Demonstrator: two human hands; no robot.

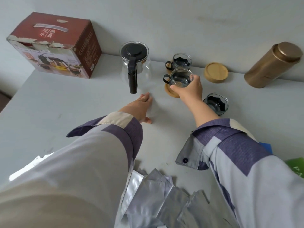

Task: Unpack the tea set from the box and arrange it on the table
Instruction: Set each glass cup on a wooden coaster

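glass cup (181,78) | in right hand (189,89) grip | above wooden coaster (171,92)

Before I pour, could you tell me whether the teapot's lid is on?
On: the black lid sits in the mouth of the upright glass teapot.

Partly hidden, partly cut off

The right hand (189,89) covers most of a wooden coaster (171,92); the green packet (296,167) runs off the right edge.

One head-worn wide-angle view looks forward and steeply down, close over the table (49,104) toward the wall.
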